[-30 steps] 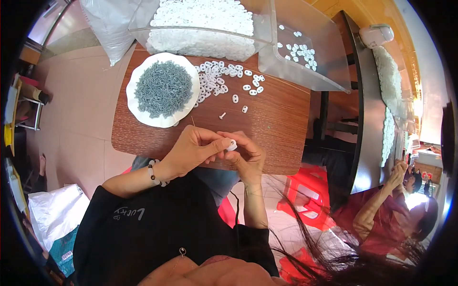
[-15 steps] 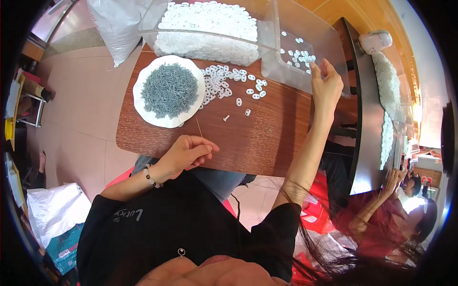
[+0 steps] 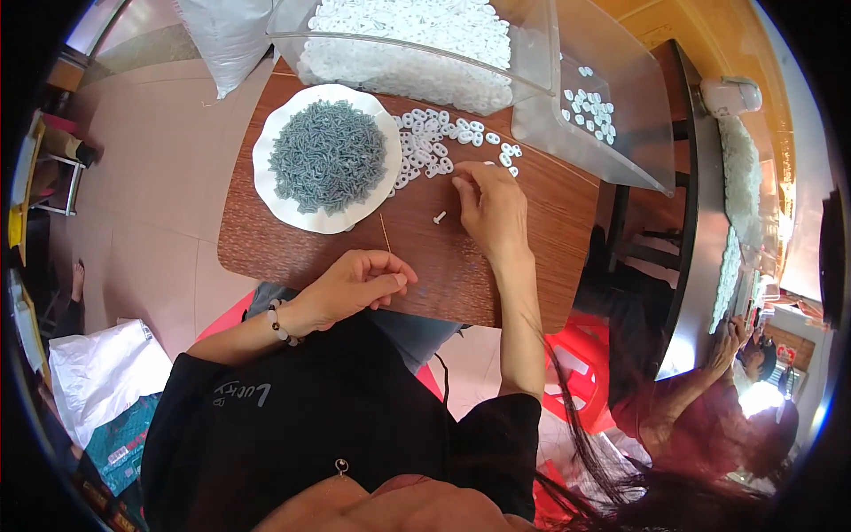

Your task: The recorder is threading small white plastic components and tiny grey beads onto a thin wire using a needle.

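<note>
Grips a thin stick (image 3: 385,232) in the left hand (image 3: 365,282), with fingers closed round it. Curls the right hand (image 3: 492,208) low over the brown table (image 3: 563,213), just beside scattered white two-holed pieces (image 3: 440,150); impossible to tell whether grasping one. Near both hands, a lone white pin (image 3: 440,217). Farther out, a white plate (image 3: 266,191) heaped with grey rods (image 3: 326,158); beyond, two clear bins (image 3: 567,146) with more white pieces.

Plate (image 3: 268,173): one, white. On plate: grey slender pieces (image 3: 328,155), too many to count. Right of plate: white two-holed pieces (image 3: 441,150), dozens; loose peg (image 3: 440,217), one. Beyond plate: clear bins (image 3: 620,164), two.
</note>
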A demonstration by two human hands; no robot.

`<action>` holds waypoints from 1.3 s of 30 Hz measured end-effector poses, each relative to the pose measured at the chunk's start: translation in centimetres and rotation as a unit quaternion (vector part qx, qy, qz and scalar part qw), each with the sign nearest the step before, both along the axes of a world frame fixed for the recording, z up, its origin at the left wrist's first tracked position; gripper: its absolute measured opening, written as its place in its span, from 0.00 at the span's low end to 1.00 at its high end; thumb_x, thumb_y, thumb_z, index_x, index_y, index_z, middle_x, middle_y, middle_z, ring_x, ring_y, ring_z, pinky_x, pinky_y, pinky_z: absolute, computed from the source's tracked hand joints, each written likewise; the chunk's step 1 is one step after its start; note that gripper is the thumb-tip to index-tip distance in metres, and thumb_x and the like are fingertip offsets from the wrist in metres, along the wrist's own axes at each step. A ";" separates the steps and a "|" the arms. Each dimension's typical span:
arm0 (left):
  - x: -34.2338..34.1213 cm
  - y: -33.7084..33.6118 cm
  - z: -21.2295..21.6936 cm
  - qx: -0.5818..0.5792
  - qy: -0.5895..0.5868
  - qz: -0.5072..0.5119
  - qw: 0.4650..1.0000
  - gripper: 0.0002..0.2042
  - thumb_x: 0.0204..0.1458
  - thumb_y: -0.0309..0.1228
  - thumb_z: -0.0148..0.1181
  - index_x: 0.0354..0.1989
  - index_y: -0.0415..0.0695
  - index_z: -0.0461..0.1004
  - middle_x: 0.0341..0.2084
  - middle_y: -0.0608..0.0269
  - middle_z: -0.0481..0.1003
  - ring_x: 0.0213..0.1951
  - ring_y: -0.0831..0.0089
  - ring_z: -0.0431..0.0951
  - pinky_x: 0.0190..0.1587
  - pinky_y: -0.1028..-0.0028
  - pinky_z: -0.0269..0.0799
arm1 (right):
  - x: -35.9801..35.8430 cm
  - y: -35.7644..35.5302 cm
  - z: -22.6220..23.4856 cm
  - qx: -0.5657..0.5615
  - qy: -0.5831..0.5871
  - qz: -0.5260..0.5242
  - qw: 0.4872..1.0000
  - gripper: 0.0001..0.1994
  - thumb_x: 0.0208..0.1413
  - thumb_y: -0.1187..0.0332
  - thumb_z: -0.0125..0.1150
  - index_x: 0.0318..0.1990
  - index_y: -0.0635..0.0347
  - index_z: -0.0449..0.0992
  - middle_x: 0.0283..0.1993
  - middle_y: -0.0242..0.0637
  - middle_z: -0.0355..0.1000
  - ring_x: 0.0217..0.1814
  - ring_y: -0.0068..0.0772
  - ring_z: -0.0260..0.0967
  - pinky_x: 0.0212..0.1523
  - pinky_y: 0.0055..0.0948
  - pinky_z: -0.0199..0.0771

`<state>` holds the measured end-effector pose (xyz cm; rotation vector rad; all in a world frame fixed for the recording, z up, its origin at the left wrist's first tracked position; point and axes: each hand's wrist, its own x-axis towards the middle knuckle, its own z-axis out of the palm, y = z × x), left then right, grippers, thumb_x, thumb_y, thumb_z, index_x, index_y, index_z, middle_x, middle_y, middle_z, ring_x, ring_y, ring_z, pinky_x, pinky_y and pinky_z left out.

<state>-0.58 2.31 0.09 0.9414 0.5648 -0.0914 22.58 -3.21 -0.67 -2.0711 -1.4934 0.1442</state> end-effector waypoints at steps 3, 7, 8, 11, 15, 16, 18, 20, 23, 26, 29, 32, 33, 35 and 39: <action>-0.2 0.2 -0.2 -0.003 0.002 0.002 1.000 0.10 0.57 0.33 0.54 0.41 0.40 0.74 0.29 0.71 0.72 0.27 0.86 0.67 0.29 0.85 0.63 | -0.6 0.9 0.0 0.003 -0.025 0.018 1.000 0.08 0.47 0.73 0.63 0.37 0.57 0.78 0.31 0.38 0.71 0.34 0.40 0.67 0.34 0.35 0.68; -0.4 0.4 -0.5 -0.018 0.002 0.011 1.000 0.09 0.57 0.32 0.55 0.41 0.40 0.74 0.28 0.72 0.71 0.27 0.87 0.67 0.29 0.85 0.63 | -1.0 1.6 -0.2 0.020 -0.017 0.033 0.999 0.09 0.46 0.73 0.64 0.37 0.55 0.78 0.32 0.36 0.70 0.38 0.39 0.66 0.36 0.35 0.68; -0.4 0.4 -0.5 -0.019 0.002 0.012 1.000 0.09 0.57 0.32 0.55 0.41 0.40 0.74 0.28 0.72 0.71 0.27 0.87 0.67 0.29 0.85 0.63 | -1.3 1.7 -0.2 0.015 -0.013 0.038 0.999 0.08 0.46 0.72 0.64 0.36 0.55 0.78 0.32 0.35 0.71 0.39 0.39 0.66 0.36 0.35 0.68; -0.3 0.5 -0.3 -0.014 0.007 0.013 1.000 0.09 0.57 0.32 0.55 0.41 0.41 0.74 0.28 0.73 0.71 0.27 0.88 0.66 0.30 0.86 0.63 | -1.5 1.8 -0.7 0.002 -0.014 0.039 0.999 0.08 0.45 0.72 0.65 0.35 0.55 0.78 0.32 0.34 0.71 0.39 0.39 0.66 0.35 0.35 0.68; -0.3 0.6 -0.5 -0.012 0.012 0.018 1.000 0.09 0.57 0.33 0.56 0.40 0.41 0.75 0.27 0.74 0.71 0.27 0.88 0.66 0.29 0.86 0.63 | -1.7 2.1 -1.1 -0.011 -0.030 0.037 0.999 0.06 0.45 0.72 0.66 0.33 0.56 0.78 0.32 0.35 0.71 0.39 0.39 0.66 0.36 0.35 0.69; -0.2 0.6 -0.5 -0.010 0.013 0.016 1.000 0.09 0.57 0.33 0.56 0.40 0.41 0.75 0.27 0.74 0.71 0.27 0.88 0.66 0.28 0.86 0.62 | -1.6 1.9 -0.9 -0.012 -0.031 0.035 0.999 0.06 0.45 0.72 0.66 0.33 0.56 0.78 0.32 0.35 0.71 0.39 0.39 0.66 0.36 0.35 0.69; -0.1 0.7 -0.1 0.008 0.006 0.025 1.000 0.09 0.57 0.33 0.55 0.40 0.41 0.75 0.27 0.74 0.71 0.26 0.89 0.66 0.28 0.87 0.62 | -1.6 1.3 -0.5 0.038 0.008 0.024 0.999 0.04 0.47 0.74 0.64 0.32 0.59 0.78 0.31 0.36 0.73 0.35 0.37 0.67 0.34 0.33 0.69; -0.1 0.8 0.2 0.025 0.001 0.036 0.999 0.10 0.57 0.34 0.55 0.40 0.41 0.75 0.26 0.74 0.71 0.25 0.89 0.65 0.28 0.87 0.62 | -2.3 0.1 0.9 0.031 0.083 0.005 0.996 0.04 0.47 0.76 0.63 0.32 0.60 0.77 0.31 0.37 0.73 0.33 0.36 0.68 0.33 0.31 0.69; -0.3 1.0 0.5 0.046 -0.003 0.056 0.997 0.10 0.58 0.34 0.55 0.40 0.41 0.75 0.26 0.73 0.72 0.25 0.89 0.65 0.28 0.87 0.62 | -4.0 -2.1 2.0 0.062 0.144 0.029 0.987 0.05 0.47 0.79 0.62 0.32 0.62 0.77 0.29 0.39 0.73 0.29 0.33 0.68 0.31 0.27 0.68; -0.2 1.0 0.4 0.039 0.010 0.034 0.999 0.11 0.59 0.36 0.54 0.39 0.42 0.76 0.26 0.72 0.72 0.25 0.89 0.66 0.28 0.87 0.62 | -5.9 -3.8 2.6 0.116 0.156 0.087 0.977 0.05 0.46 0.81 0.61 0.32 0.63 0.77 0.27 0.38 0.73 0.27 0.28 0.69 0.29 0.24 0.67; -0.1 1.0 0.6 0.034 0.008 0.039 0.999 0.10 0.58 0.35 0.55 0.37 0.40 0.75 0.26 0.71 0.72 0.26 0.86 0.67 0.28 0.85 0.63 | -7.9 -6.0 2.7 0.107 0.290 0.038 0.950 0.04 0.48 0.82 0.61 0.31 0.64 0.76 0.26 0.35 0.72 0.26 0.24 0.68 0.29 0.22 0.66; -0.1 3.0 2.6 0.444 0.013 0.074 0.893 0.07 0.53 0.30 0.60 0.38 0.43 0.75 0.26 0.63 0.72 0.25 0.73 0.72 0.28 0.76 0.67 | -8.5 -7.9 2.3 0.077 0.457 -0.069 0.883 0.03 0.51 0.81 0.60 0.32 0.64 0.75 0.26 0.31 0.72 0.26 0.19 0.66 0.29 0.19 0.65; -0.2 4.0 3.0 0.446 0.016 0.074 0.892 0.07 0.53 0.30 0.60 0.38 0.43 0.75 0.26 0.63 0.72 0.25 0.73 0.72 0.28 0.76 0.67 | -8.4 -8.2 2.4 0.077 0.512 -0.110 0.848 0.03 0.52 0.80 0.59 0.33 0.64 0.75 0.26 0.30 0.72 0.27 0.16 0.66 0.30 0.16 0.65; -0.8 6.0 2.8 0.646 0.090 0.127 0.747 0.08 0.50 0.28 0.61 0.38 0.45 0.74 0.30 0.59 0.71 0.28 0.63 0.74 0.31 0.69 0.70 | -8.4 -8.5 1.5 0.117 0.537 -0.097 0.830 0.03 0.55 0.78 0.57 0.37 0.66 0.73 0.25 0.34 0.72 0.27 0.20 0.68 0.31 0.18 0.67; -1.8 8.7 1.3 0.730 0.141 0.087 0.663 0.11 0.47 0.26 0.62 0.40 0.44 0.73 0.32 0.57 0.72 0.28 0.63 0.73 0.31 0.69 0.70 | -8.2 -9.0 1.0 0.146 0.565 -0.102 0.806 0.05 0.58 0.73 0.57 0.37 0.65 0.73 0.29 0.34 0.73 0.30 0.20 0.70 0.33 0.18 0.69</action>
